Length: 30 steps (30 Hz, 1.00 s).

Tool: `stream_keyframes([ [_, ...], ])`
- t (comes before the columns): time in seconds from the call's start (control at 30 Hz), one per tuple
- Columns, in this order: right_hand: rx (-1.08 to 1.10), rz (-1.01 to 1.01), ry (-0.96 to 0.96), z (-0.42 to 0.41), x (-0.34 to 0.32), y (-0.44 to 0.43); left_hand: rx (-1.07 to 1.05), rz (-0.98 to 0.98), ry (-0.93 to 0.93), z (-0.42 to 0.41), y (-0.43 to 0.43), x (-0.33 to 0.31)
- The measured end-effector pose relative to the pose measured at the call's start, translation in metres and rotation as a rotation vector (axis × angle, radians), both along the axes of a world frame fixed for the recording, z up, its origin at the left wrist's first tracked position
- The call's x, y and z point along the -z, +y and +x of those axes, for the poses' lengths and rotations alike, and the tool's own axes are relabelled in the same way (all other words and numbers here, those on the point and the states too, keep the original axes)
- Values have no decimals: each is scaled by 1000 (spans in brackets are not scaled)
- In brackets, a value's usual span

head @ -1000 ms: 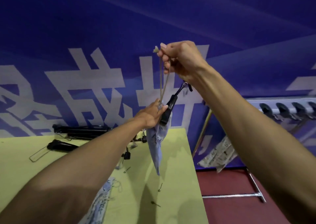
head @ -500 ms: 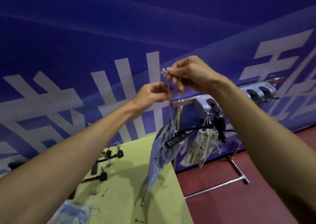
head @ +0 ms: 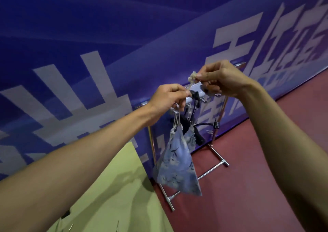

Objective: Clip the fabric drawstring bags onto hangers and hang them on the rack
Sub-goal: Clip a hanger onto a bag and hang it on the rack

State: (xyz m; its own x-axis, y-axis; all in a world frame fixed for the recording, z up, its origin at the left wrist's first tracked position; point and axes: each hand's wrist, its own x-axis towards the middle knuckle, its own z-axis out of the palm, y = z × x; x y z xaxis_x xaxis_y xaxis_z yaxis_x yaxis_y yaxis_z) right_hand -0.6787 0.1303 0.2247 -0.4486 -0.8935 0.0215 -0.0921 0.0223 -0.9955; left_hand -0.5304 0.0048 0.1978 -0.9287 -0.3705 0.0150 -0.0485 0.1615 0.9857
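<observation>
Before the rack [head: 210,171], left hand [head: 169,97] and right hand [head: 222,80] pinch the drawstring [head: 191,82] of a blue fabric drawstring bag [head: 177,166], judged light, limp and best held by its cord.

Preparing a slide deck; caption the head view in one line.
Left hand and right hand pinch the drawstring of a blue patterned bag held up before the metal rack.

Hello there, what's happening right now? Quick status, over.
Left grip and right grip pinch the drawstring. Blue bag dangles in front of the rack, not hung yet. Black hanger hangs close behind it.
</observation>
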Motion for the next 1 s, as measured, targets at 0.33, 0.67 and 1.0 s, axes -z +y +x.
stream_keyframes([
  [0.33, 73, 292, 191, -76, 60, 10, 52, -47, -196, -86, 11, 62],
  [0.67, 314, 500, 491, -128, 135, -1, 104, -73, -452, -164, 13, 135],
  [1.0, 577, 430, 511, -154, 188, -43, -58, -128, -589, -217, -6, 170],
])
